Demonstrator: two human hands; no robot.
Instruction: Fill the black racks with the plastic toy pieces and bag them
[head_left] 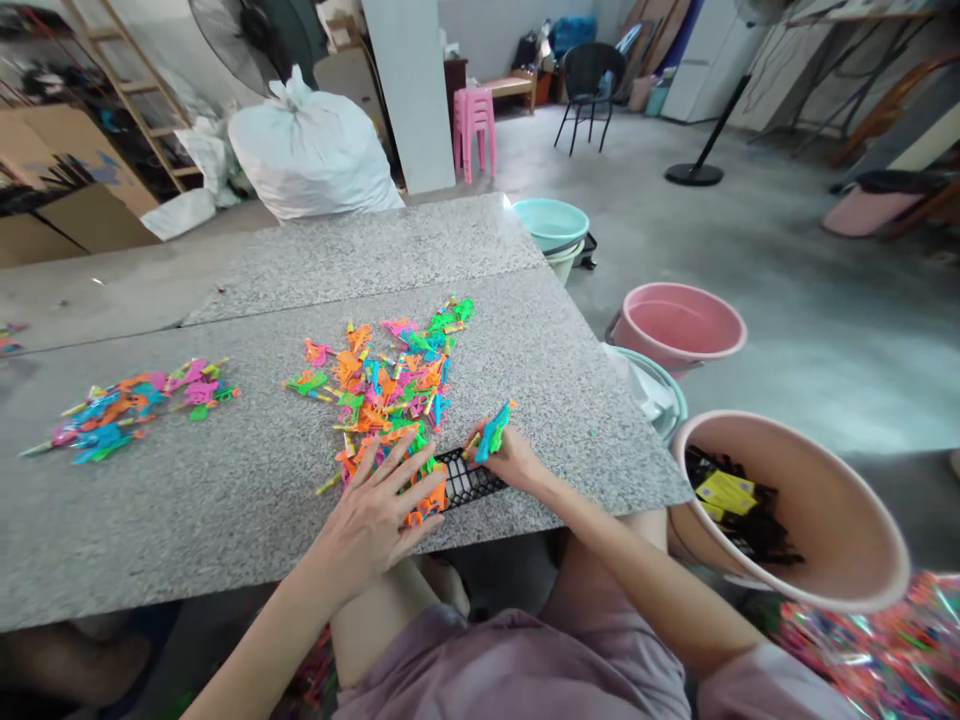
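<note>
Right hand (517, 462): fingers pinched on a blue-green plastic toy piece (493, 432), held just above the black mesh tray (466, 478) at the near table edge. Left hand (375, 515): fingers spread flat, touching the near end of the multicoloured toy pile (382, 385); a smaller pile (127, 405) lies well apart, far left on the granite table (225, 500).

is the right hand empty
No, the right hand pinches a small blue plastic toy piece above the black grid tray at the near edge of the table.
</note>
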